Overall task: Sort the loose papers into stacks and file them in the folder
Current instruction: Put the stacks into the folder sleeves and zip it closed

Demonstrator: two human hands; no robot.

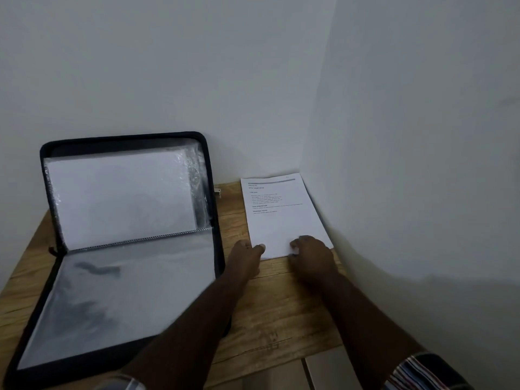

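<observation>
A stack of white printed papers (278, 215) lies on the wooden table (275, 305) in the back right corner, against the right wall. My left hand (246, 256) grips the stack's near left corner, thumb on top of the sheet. My right hand (312, 253) rests on the near right edge with its fingers curled over the paper. A black zip folder (126, 235) lies open on the left. Its raised half leans on the back wall and holds white sheets in a clear sleeve. Its flat half shows empty clear plastic sleeves.
White walls close the table at the back and on the right. Bare wood shows in front of the papers. The table's near edge runs under my forearms, with pale floor tiles (323, 372) below it.
</observation>
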